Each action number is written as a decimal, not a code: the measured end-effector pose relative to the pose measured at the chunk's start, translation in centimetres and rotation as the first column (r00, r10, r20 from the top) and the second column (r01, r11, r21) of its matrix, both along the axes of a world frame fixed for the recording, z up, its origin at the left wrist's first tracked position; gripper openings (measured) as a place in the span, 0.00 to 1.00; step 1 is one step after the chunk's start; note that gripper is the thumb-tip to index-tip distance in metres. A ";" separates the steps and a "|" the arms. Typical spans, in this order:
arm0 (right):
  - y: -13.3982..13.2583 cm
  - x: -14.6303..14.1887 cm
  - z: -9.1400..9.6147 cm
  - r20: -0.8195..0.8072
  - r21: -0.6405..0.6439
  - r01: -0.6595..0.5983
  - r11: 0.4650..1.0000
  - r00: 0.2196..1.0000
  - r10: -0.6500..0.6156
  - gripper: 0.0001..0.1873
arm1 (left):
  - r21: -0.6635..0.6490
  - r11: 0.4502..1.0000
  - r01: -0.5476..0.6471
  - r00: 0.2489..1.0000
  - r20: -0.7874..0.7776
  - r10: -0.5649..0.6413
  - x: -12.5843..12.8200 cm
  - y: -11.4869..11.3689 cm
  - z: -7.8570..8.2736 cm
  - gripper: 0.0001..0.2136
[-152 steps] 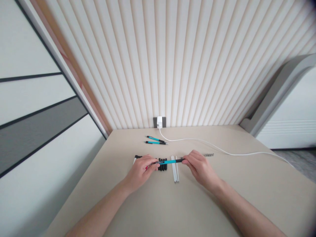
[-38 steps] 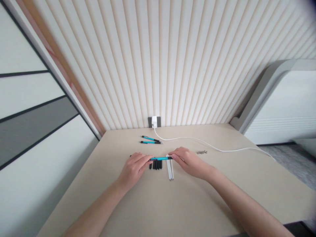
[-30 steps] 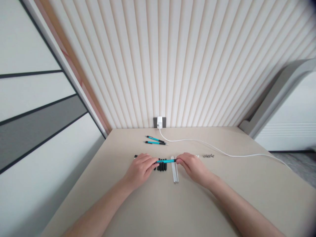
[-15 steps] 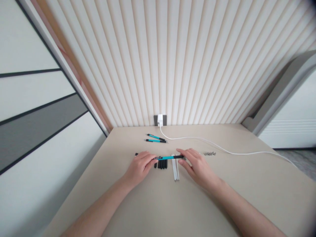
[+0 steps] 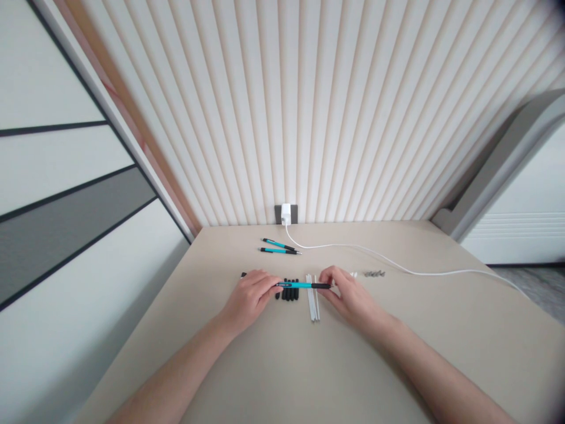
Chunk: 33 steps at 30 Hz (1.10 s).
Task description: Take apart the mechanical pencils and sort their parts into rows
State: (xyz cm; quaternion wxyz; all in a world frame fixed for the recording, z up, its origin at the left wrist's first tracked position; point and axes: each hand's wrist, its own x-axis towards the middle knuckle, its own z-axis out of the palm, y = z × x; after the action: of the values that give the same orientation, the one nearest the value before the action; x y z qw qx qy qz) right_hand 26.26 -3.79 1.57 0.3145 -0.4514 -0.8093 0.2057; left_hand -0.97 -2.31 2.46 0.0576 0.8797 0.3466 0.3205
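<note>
A blue and black pen (image 5: 302, 285) is held level above the table. My left hand (image 5: 251, 298) is closed on its clip end. At the pen's tip end, the thumb and fingers of my right hand (image 5: 346, 292) are pinched together around the tip. Beneath the pen lie several black grips (image 5: 291, 293) side by side, partly covered. Several thin white refills (image 5: 314, 306) lie just right of them. Small metal pen tips (image 5: 374, 274) rest beyond my right hand, beside small white pieces (image 5: 354, 274) partly hidden by it.
Two blue and black pens (image 5: 278, 251) lie farther back on the beige table (image 5: 265, 365). A white charger (image 5: 286, 214) sits in the wall socket, and its white cable (image 5: 397, 269) runs across the table to the right edge. A ribbed wall (image 5: 291, 118) stands behind.
My right hand's fingers have drawn in from being spread along the pen to a pinch at its tip. The pen has turned slightly, its tip end a little lower. My left hand keeps its hold.
</note>
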 end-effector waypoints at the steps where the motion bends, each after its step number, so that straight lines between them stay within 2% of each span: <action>1: 0.0 0.0 0.0 -0.010 -0.003 0.011 1.000 1.000 -0.011 0.11 | -0.004 1.000 0.000 1.000 0.000 0.000 0.0 0.0 0.0 0.09; 3: -0.1 0.0 -0.1 -0.002 -0.011 -0.010 1.000 1.000 0.010 0.14 | -0.005 1.000 -0.003 1.000 -0.002 0.003 0.0 0.0 0.0 0.10; 5: -0.1 0.0 0.0 0.022 -0.016 -0.036 0.999 0.999 0.036 0.11 | 0.005 1.000 -0.001 1.000 -0.011 0.001 0.0 0.0 0.0 0.10; 8: -0.2 -0.1 0.0 0.000 -0.003 0.009 1.000 1.000 -0.009 0.10 | 0.020 1.000 0.008 1.000 -0.017 -0.007 0.0 0.0 0.0 0.10; 11: -0.3 -0.2 0.1 -0.035 -0.025 0.031 0.999 0.999 -0.032 0.16 | 0.018 1.000 0.005 1.000 -0.008 -0.005 0.0 0.0 0.1 0.10; 17: -0.4 -0.3 0.2 -0.031 -0.080 0.043 0.996 0.999 -0.045 0.09 | -0.002 1.000 0.000 1.000 -0.003 0.000 0.0 0.0 0.0 0.10; 19: -0.5 -0.4 0.3 -0.054 -0.095 0.032 0.995 0.998 -0.038 0.15 | 0.000 1.000 -0.008 1.000 0.001 0.008 0.0 0.0 0.0 0.10; 22: -0.5 -0.6 0.3 -0.057 -0.124 -0.006 0.992 0.998 -0.001 0.11 | 0.003 1.000 -0.011 1.000 0.001 0.011 0.0 0.0 0.0 0.09; 25: -0.5 -0.7 0.3 -0.079 -0.128 0.029 0.991 0.996 -0.039 0.07 | 0.002 1.000 -0.008 1.000 0.004 0.008 0.0 0.0 0.0 0.08; 27: -0.5 -0.8 0.3 -0.091 -0.133 0.023 0.991 0.995 -0.036 0.10 | -0.002 1.000 -0.008 1.000 0.007 0.008 0.1 -0.1 0.1 0.08; 30: -0.5 -0.7 0.2 -0.061 -0.115 -0.057 0.992 0.997 0.051 0.11 | -0.009 1.000 -0.008 1.000 0.002 0.008 0.1 -0.1 0.1 0.08; 33: -0.3 -0.4 0.1 -0.014 -0.045 -0.052 0.998 0.999 0.052 0.11 | -0.015 1.000 -0.022 1.000 0.000 0.022 0.1 -0.1 0.0 0.09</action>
State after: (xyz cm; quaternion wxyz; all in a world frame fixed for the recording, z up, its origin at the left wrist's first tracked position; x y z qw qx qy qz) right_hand 25.84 -4.09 1.72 0.3040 -0.4359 -0.8139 0.2348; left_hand -0.89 -2.38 2.48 0.0608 0.8753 0.3589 0.3185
